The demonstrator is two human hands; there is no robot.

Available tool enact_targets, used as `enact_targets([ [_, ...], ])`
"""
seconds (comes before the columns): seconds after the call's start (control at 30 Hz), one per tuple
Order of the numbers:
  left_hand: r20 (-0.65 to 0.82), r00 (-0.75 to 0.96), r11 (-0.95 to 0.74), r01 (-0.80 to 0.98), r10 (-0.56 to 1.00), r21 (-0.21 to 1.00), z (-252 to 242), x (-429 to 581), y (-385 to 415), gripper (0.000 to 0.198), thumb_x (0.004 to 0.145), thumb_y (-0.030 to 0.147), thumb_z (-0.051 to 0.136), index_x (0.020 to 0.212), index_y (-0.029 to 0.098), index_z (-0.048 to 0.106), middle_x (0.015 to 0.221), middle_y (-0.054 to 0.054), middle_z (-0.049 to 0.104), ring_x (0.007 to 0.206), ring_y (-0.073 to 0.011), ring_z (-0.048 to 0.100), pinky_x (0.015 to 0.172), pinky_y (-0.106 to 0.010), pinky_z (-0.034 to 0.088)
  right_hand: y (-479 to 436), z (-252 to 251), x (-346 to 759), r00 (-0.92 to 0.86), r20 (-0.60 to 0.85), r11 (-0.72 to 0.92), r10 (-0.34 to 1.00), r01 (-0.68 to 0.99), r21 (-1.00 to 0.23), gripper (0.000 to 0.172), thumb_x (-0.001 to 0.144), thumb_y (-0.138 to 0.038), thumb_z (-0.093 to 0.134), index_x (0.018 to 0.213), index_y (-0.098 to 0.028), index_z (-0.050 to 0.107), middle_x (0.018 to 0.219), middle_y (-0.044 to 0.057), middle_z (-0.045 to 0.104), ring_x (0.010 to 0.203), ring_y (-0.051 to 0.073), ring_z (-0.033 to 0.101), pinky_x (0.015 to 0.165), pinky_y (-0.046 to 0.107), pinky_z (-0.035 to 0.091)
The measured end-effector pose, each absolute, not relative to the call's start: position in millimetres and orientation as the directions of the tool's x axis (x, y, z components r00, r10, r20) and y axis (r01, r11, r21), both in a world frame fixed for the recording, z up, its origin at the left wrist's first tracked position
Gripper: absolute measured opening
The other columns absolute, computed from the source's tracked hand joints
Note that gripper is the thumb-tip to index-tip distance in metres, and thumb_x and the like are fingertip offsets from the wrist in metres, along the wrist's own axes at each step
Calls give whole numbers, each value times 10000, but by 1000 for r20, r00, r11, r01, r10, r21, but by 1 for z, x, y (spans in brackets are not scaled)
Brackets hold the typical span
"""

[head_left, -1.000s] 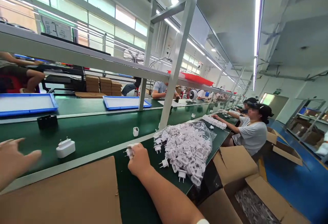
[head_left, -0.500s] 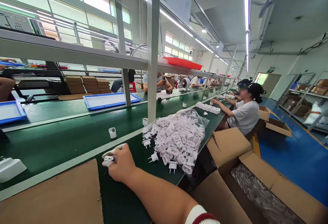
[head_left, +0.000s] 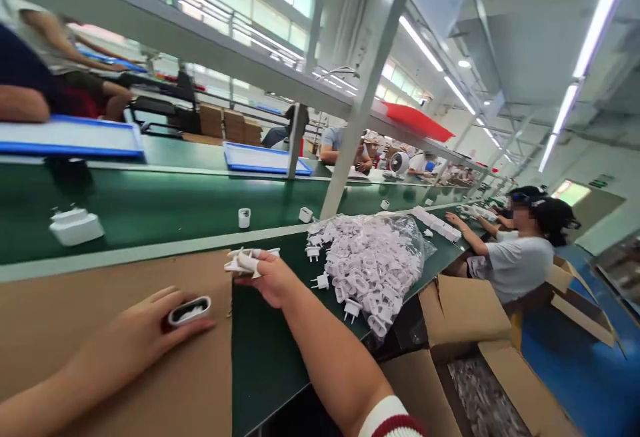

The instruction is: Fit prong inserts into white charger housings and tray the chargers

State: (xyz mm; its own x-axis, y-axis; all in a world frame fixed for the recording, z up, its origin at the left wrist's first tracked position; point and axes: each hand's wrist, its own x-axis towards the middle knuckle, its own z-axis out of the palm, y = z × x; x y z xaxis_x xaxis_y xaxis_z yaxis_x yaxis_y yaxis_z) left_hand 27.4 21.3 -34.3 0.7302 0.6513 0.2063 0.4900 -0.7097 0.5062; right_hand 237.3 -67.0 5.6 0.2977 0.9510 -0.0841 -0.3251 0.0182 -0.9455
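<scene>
My left hand is closed around a white oval charger housing above the cardboard sheet. The housing's open end faces me and shows a dark inside with something white in it. My right hand, with white covers on its fingertips, pinches a small white plug piece by the sheet's far right corner. Its exact shape is partly hidden by the fingers. To the right lies a clear bag heaped with white plug pieces. Several loose two-pin plug pieces lie beside it.
Past a pale strip, a green belt carries a white plug adapter and small white housings. A metal post rises behind the bag. Open cardboard boxes stand at right, near a co-worker. Blue-rimmed trays lie opposite.
My left hand has come into view from the lower left, holding the housing. The view has tilted and turned left. My right hand appears higher and further right, still pinching a white piece.
</scene>
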Motion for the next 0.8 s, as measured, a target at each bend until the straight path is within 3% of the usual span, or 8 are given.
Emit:
enact_targets([
  [0.1,143,740,-601,400,657,692,-22,28,6,488,865,698,644,1071,267,742,964,6,710,806,-222,651,739,-306,500,-69,5,231,405,13,76,914,-139,-987,398,615,-499,937,850,-208,802,852,27,801,816,174,721,643,228,496],
  [0.23,160,721,-541,335,674,771,-22,26,5,565,858,737,632,1060,222,749,910,-34,690,767,-220,611,691,-306,481,-73,5,221,393,81,66,916,53,-996,487,631,-574,907,969,-233,824,890,20,795,814,190,703,674,282,522],
  [0.33,181,729,-526,275,660,805,-26,25,8,606,798,714,672,1112,203,758,934,-63,689,772,-219,613,678,-298,487,-80,9,212,335,247,126,909,345,-930,338,762,-523,830,957,-247,827,955,32,790,925,210,691,856,356,556],
  [0.43,156,742,-493,259,652,830,-24,25,8,547,816,693,641,974,181,751,869,-69,654,746,-213,602,652,-298,474,-86,12,203,234,369,197,899,537,-820,217,845,-413,754,974,-252,821,1014,40,783,1014,213,664,991,387,518],
  [0.53,151,743,-471,241,652,848,-22,25,8,527,792,678,668,942,179,748,869,-69,652,748,-213,602,649,-302,467,-86,11,199,279,235,102,931,420,-902,263,853,-425,726,1027,-241,796,995,38,776,926,199,669,871,349,545],
  [0.67,176,737,-435,174,653,883,-23,25,11,554,803,651,667,1110,202,773,983,-77,709,790,-215,623,688,-304,499,-82,8,201,355,59,8,933,144,-990,339,778,-491,766,979,-218,779,880,23,759,777,168,636,755,306,530],
  [0.8,160,787,-401,119,595,908,-21,21,17,582,803,617,674,1232,234,764,1092,-80,757,882,-253,663,770,-334,542,-82,10,203,358,-2,-29,934,71,-997,341,730,-513,806,887,-212,772,852,24,748,732,149,593,717,288,500],
])
